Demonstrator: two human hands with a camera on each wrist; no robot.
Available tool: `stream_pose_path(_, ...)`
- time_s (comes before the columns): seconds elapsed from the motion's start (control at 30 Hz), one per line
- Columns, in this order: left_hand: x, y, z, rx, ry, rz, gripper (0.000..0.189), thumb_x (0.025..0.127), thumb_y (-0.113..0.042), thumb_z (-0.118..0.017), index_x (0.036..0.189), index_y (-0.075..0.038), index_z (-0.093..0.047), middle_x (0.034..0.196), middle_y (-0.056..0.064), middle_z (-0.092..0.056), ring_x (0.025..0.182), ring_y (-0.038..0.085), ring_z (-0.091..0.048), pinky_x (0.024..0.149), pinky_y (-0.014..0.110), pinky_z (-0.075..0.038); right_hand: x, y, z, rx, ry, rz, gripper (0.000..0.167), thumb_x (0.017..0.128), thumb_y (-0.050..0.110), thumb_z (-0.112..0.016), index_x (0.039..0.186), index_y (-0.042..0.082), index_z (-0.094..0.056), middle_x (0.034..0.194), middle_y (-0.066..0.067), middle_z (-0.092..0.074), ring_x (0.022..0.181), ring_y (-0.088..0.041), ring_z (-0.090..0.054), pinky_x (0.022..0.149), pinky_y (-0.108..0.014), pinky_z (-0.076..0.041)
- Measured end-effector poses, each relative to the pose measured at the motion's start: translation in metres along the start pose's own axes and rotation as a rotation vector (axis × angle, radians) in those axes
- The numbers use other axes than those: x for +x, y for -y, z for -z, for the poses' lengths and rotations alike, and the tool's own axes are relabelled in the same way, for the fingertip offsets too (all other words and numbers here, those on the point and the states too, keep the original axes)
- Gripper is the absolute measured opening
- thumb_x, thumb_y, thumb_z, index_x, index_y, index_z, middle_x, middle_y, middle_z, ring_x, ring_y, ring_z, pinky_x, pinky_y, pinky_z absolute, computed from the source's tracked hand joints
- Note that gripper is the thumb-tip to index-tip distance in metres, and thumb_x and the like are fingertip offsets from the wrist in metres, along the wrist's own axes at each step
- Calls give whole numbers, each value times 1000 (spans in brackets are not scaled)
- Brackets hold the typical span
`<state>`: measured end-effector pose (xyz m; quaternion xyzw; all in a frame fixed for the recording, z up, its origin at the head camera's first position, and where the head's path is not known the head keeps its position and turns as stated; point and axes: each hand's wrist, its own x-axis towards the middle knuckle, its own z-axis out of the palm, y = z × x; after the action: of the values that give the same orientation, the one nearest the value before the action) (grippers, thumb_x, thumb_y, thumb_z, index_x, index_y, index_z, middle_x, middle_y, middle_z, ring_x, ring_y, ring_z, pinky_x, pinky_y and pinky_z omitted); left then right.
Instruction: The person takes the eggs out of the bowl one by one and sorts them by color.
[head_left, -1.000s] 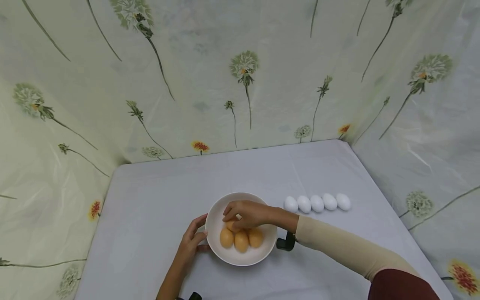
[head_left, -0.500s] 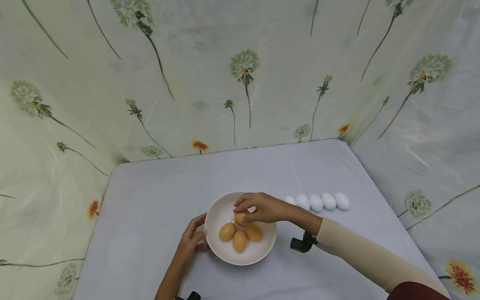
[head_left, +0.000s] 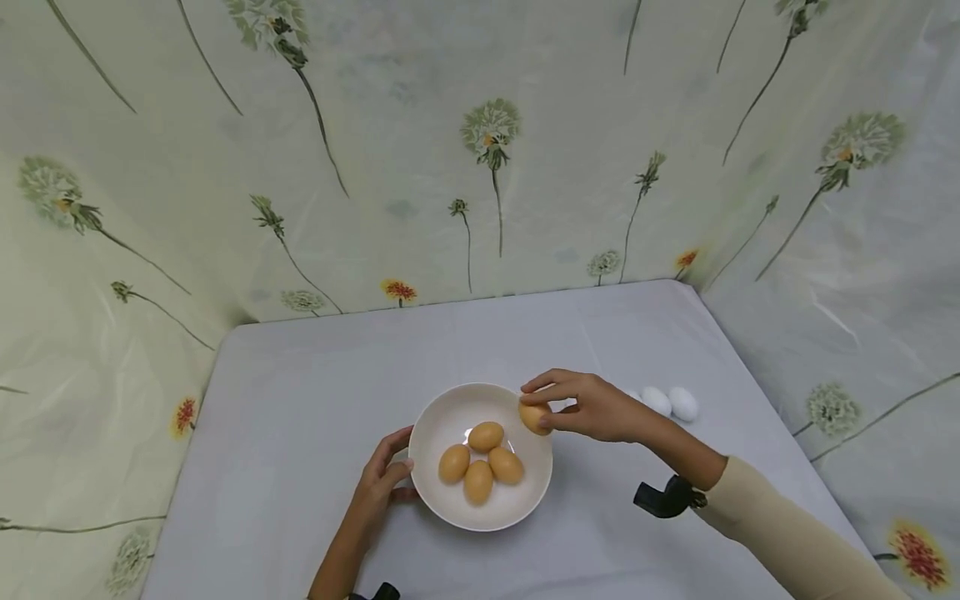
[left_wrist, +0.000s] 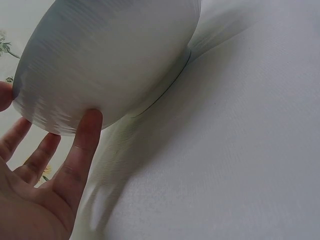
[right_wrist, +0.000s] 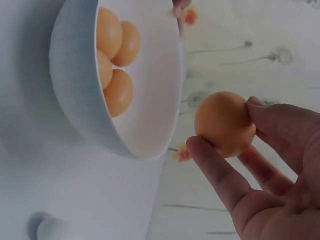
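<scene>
My right hand [head_left: 596,407] pinches a brown egg [head_left: 534,416] between thumb and fingertips. In the head view this egg overlaps the right rim of a white bowl [head_left: 517,504]; the right wrist view shows it raised beside the bowl. Several brown eggs [head_left: 478,482] lie together inside the bowl. At the bowl's left side, my left hand [head_left: 378,483] holds its wall, with the fingers spread against the outside and the thumb at the rim. In the left wrist view, fingertips press the bowl's outer surface [left_wrist: 115,55].
A row of white eggs [head_left: 683,404] lies on the table right of the bowl, partly hidden behind my right hand and wrist. The table [head_left: 315,383] has a pale cloth over it. Flower-printed sheeting [head_left: 420,167] hangs along the back and both sides.
My right hand has lifted a brown egg from the pile in the bowl and moved right with it to the rim. The left hand has stayed in place on the bowl.
</scene>
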<state>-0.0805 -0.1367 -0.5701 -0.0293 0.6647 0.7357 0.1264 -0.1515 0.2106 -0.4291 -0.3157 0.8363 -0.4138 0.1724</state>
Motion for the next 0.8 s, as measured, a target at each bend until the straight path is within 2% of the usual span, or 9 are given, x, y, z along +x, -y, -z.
stream_pose_path(0.13,0,1,0,0,4,-5,47,98,-21,-58,143,-23,-49,149,11,-46,111,28,-63,75,41,-61,-23,-9,6,-3,-78,-56,40,91,24,-73,128,12,-69,136,-8,-60,126,-30,-57,87,-28,-58)
stream_pose_path(0.33,0,0,1,1,8,-1,47,98,-20,-57,144,-22,-48,150,11,-45,112,29,-62,75,42,-61,-52,-26,7,-45,-175,-129,39,90,27,-73,128,16,-69,135,-5,-62,125,-20,-57,81,-23,-56)
stream_pose_path(0.53,0,-1,1,8,7,7,48,97,-21,-57,144,-20,-48,151,12,-44,113,28,-61,76,43,-61,-73,-46,-5,-19,-199,-169,40,90,26,-73,128,13,-69,136,-8,-61,127,-21,-55,84,-23,-56)
stream_pose_path(0.8,-1,-2,-1,11,4,3,48,97,-21,-56,144,-20,-48,150,13,-44,112,29,-62,76,42,-61,-83,-73,-23,-117,-194,-170,40,90,28,-73,125,10,-70,132,-8,-64,123,-22,-59,86,-27,-57)
